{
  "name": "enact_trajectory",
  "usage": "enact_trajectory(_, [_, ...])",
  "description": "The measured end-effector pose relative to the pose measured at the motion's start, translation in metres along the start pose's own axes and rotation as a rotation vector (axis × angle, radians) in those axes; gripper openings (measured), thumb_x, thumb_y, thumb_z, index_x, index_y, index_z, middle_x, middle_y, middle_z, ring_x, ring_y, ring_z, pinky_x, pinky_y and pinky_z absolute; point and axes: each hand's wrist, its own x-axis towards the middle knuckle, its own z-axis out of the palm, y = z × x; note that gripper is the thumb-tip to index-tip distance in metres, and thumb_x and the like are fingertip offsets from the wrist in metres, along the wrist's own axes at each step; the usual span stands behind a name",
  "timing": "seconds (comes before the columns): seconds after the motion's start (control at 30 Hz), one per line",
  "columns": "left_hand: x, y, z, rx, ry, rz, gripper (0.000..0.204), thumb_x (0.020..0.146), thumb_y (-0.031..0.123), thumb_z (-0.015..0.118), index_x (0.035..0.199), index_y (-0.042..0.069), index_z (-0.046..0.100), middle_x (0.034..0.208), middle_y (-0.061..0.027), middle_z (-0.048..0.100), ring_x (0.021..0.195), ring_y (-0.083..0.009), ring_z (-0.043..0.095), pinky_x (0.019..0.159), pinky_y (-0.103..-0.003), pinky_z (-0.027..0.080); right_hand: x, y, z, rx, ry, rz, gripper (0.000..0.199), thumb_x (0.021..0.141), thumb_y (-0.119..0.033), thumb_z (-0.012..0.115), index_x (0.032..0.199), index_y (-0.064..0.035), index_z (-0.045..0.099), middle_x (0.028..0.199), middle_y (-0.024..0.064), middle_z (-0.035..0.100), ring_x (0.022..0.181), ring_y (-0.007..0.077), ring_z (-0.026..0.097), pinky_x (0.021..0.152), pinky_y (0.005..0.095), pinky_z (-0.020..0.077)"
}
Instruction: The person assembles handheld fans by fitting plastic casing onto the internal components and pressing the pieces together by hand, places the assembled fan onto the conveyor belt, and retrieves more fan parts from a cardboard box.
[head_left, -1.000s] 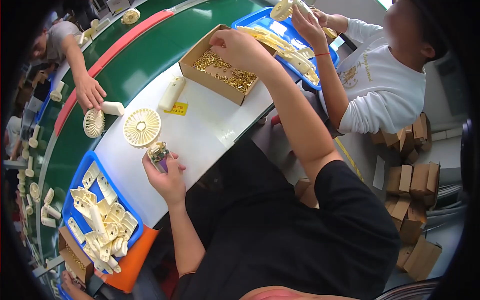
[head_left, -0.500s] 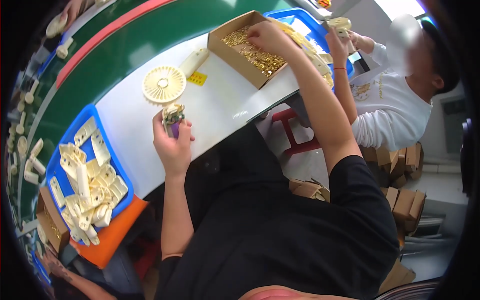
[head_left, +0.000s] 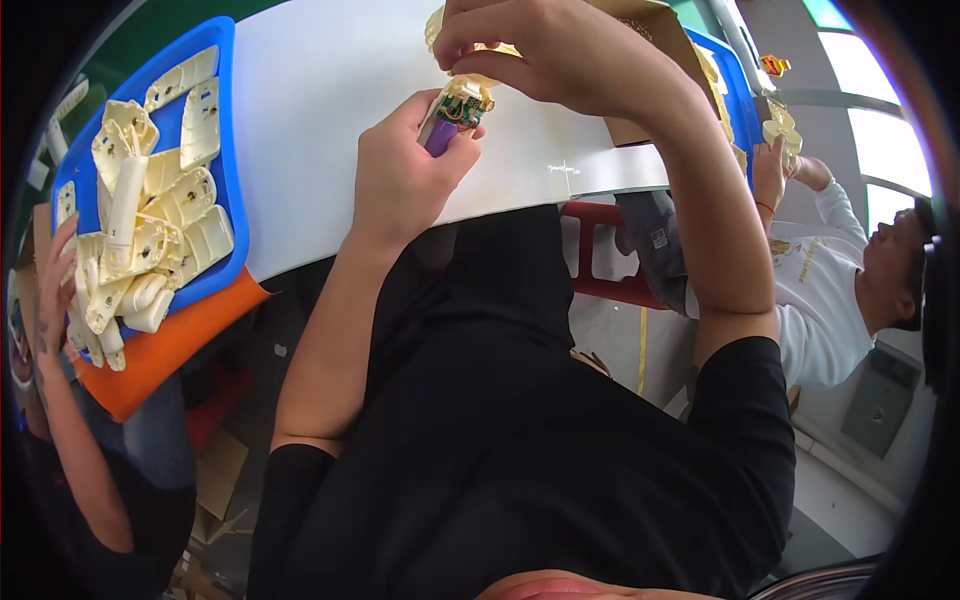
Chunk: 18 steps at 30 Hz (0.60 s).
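Observation:
My left hand (head_left: 405,178) is closed around the cream handle of a handheld fan, held upright over the table's near edge. Its casing is open at the top, showing a green circuit board (head_left: 461,106), thin wires and a purple battery cell (head_left: 439,138). Just above it is my right hand (head_left: 545,48), its fingers pinched at the casing's top end; whatever lies between the fingertips is hidden. Behind this hand a cream round fan grille (head_left: 433,30) shows only in part.
A blue tray (head_left: 229,130) of cream casing halves (head_left: 125,215) stands on the left, with another person's hand (head_left: 55,285) at its edge. To the right are a cardboard box (head_left: 685,70), a second blue tray (head_left: 738,100) and a co-worker (head_left: 820,290) holding a cream part.
My right hand has left the box of small brass-coloured pieces and come over to the fan handle. My left hand has raised the handle slightly. The view has shifted.

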Motion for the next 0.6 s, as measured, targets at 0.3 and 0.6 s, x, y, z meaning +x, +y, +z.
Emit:
enact_trajectory(0.3, [0.004,-0.008,-0.003,0.092,-0.053,0.076,0.031,0.087,0.013,0.065,0.113,-0.002,0.068,0.091,-0.0045,0.076,0.064,-0.0071,0.061,0.058,-0.025,0.052,0.019,-0.008,0.005,-0.082,-0.252,0.043,0.012,0.094,-0.008,0.063,0.092,0.0019,0.069,0.095,0.0128,0.065,0.093,0.0308,0.065,0.082,0.0399,0.0527])
enact_trajectory(0.6, [0.007,-0.011,-0.005,0.072,-0.079,0.070,0.034,0.087,0.014,0.065,0.116,-0.002,0.067,0.087,-0.0063,0.074,0.061,-0.0083,0.060,0.058,-0.025,0.051,0.026,-0.009,0.006,-0.230,-0.330,-0.011,0.009,0.092,-0.006,0.062,0.091,0.0015,0.067,0.092,0.0119,0.063,0.092,0.0289,0.064,0.082,0.0390,0.0528])
